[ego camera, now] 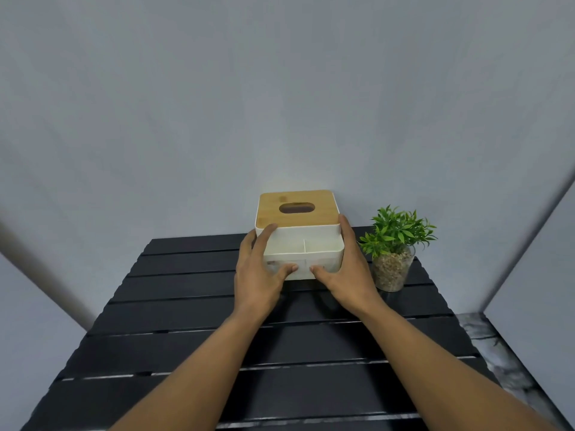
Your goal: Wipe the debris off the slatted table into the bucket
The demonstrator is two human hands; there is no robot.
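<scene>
A black slatted table (186, 306) fills the lower half of the view, its boards running side to side under both bare forearms, with a grey wall (280, 88) behind it. Toward the far end, the left hand (258, 275) grasps the left side of a white tissue box (308, 237): its fingers (264, 234) lie up along the side wall to the edge of the lid, and its thumb (287, 269) presses on the front face. The box has a wooden lid (298, 209) with an oval slot, and an open front tray split by a divider (what lies in it is too faint to tell). The right hand (345, 272) grasps the other side the same way, fingers (345, 228) up the right wall and thumb (320, 270) on the front, the two thumb tips close but apart. Whether the box rests on the boards or is just lifted I cannot tell. Just beside the right hand stands a small green plant (398, 231) in a clear pot (390, 270) of pebbles, upright near the table's right edge. Past that edge shows a strip of marbled floor (497, 353)
</scene>
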